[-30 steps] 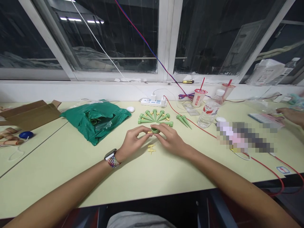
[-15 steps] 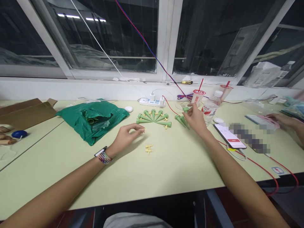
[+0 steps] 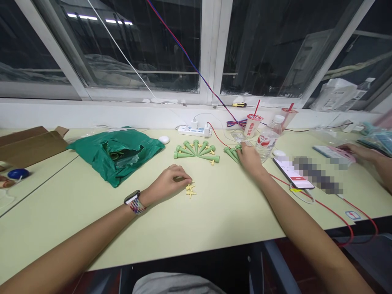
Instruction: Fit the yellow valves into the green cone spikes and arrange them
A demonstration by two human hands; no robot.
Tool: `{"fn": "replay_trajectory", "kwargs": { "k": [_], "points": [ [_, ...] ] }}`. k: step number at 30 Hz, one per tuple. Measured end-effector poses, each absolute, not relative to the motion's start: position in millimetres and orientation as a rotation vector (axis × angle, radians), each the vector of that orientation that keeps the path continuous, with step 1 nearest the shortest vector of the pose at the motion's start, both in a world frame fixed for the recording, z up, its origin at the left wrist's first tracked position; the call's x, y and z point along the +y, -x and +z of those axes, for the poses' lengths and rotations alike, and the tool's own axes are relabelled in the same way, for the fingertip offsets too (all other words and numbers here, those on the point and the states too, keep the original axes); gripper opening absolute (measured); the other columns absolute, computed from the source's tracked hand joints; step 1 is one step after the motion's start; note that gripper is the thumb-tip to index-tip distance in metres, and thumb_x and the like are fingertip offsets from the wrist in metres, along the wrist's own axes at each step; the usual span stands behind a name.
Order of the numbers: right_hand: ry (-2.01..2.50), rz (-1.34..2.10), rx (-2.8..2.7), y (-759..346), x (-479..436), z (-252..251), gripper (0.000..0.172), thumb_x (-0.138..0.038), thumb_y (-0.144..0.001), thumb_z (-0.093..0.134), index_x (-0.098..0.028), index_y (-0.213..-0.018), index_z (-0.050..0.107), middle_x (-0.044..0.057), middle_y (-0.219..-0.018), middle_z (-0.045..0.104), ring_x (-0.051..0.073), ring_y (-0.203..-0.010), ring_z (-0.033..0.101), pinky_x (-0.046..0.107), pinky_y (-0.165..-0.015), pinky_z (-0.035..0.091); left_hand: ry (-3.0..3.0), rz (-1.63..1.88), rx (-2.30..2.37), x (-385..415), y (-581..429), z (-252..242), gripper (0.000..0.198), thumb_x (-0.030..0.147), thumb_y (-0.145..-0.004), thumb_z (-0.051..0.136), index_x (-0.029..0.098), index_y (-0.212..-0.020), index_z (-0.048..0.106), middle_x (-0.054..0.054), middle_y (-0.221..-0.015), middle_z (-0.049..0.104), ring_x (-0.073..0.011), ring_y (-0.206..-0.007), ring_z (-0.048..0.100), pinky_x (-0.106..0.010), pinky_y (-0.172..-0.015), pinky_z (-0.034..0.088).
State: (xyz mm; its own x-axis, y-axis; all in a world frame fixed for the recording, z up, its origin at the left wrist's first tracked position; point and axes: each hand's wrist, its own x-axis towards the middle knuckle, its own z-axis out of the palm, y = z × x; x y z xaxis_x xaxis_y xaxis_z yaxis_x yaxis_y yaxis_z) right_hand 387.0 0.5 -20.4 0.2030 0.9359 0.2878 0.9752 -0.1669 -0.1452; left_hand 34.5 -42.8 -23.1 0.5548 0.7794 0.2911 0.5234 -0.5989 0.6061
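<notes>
Yellow connectors [image 3: 190,190] lie on the counter [image 3: 92,220] just right of the left hand [image 3: 167,183], which is loosely curled, its hold unclear. The half-closed right hand [image 3: 250,160] rests against green spikes [image 3: 232,154] slanting away leftward, grip unclear.

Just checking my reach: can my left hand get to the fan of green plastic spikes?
Probably yes: the left hand lies just below the green plastic spikes, and nothing stands between them.

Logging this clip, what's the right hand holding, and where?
The right hand seems to grip a green plastic cone spike near its wide end, which is partly hidden.
</notes>
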Motion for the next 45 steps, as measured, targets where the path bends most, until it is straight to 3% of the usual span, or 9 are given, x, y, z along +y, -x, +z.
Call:
{"fn": "replay_trajectory", "kwargs": {
  "k": [7, 13, 19, 24, 29, 35, 45],
  "points": [
    [2.165, -0.17, -1.803, -382, 0, -24, 0.037, -0.03, -0.107, 0.043, -0.009, -0.134, 0.058, 0.023, -0.107, 0.072, 0.032, -0.097, 0.071, 0.036, -0.08, 0.048, -2.384, 0.779, 0.969, -44, -33, -24, 0.019, 0.042, -0.095, 0.07, 0.029, -0.092, 0.084, -0.006, -0.09, 0.074, -0.024, -0.096, 0.066, -0.036, -0.081, 0.055],
    [1.967, -0.457, -1.869, -374, -2, -29, 0.035, -0.026, -0.103, 0.045, -0.007, -0.125, 0.066, 0.025, -0.121, 0.066, 0.037, -0.117, 0.057, 0.044, -0.095, 0.047, -2.403, 0.724, 0.971, -44, -33, -21, 0.023, 0.039, -0.098, 0.065, 0.028, -0.091, 0.083, -0.006, -0.091, 0.075, -0.0241, -0.097, 0.067, -0.036, -0.083, 0.055],
    [1.438, -0.246, -2.152, -348, -10, -37, 0.032, -0.03, -0.1, 0.056, -0.015, -0.125, 0.07, 0.015, -0.121, 0.068, 0.031, -0.118, 0.056, 0.043, -0.107, 0.045, -2.311, 0.799, 1.021, -43, -31, -22, 0.03, 0.043, -0.1, 0.063, 0.025, -0.121, 0.074, -0.009, -0.117, 0.075, -0.0254, -0.11, 0.07, -0.041, -0.098, 0.055],
    [1.319, -0.171, -2.199, -334, -15, -42, 0.039, -0.026, -0.098, 0.059, -0.014, -0.135, 0.064, 0.015, -0.127, 0.066, 0.03, -0.122, 0.057, 0.043, -0.11, 0.044, -2.351, 0.746, 0.93, -45, -29, -21, 0.028, 0.042, -0.101, 0.062, 0.026, -0.12, 0.073, -0.009, -0.12, 0.074, -0.0251, -0.113, 0.069, -0.04, -0.101, 0.054],
    [1.28, -0.129, -2.237, -333, -12, -48, 0.039, -0.019, -0.097, 0.057, -0.016, -0.136, 0.063, 0.015, -0.129, 0.066, 0.029, -0.122, 0.057, 0.043, -0.108, 0.046, -2.426, 0.673, 0.795, -50, -31, -17, 0.027, 0.039, -0.102, 0.061, 0.028, -0.122, 0.075, -0.009, -0.114, 0.074, -0.0255, -0.112, 0.067, -0.039, -0.099, 0.054],
    [1.266, -0.134, -2.252, -331, -12, -48, 0.027, -0.017, -0.098, 0.056, -0.017, -0.122, 0.069, 0.013, -0.12, 0.068, 0.029, -0.114, 0.058, 0.042, -0.103, 0.047, -2.355, 0.677, 0.734, -52, -32, -15, 0.026, 0.037, -0.103, 0.058, 0.025, -0.119, 0.076, -0.012, -0.115, 0.071, -0.0234, -0.104, 0.069, -0.035, -0.091, 0.057],
    [1.309, -0.053, -2.241, -332, -10, -52, 0.032, -0.013, -0.097, 0.053, -0.017, -0.125, 0.067, 0.013, -0.121, 0.069, 0.028, -0.118, 0.059, 0.042, -0.103, 0.048, -2.304, 0.742, 0.695, -53, -32, -13, 0.025, 0.039, -0.102, 0.06, 0.023, -0.114, 0.076, -0.013, -0.115, 0.071, -0.0242, -0.105, 0.07, -0.037, -0.093, 0.06]
  ]
}}
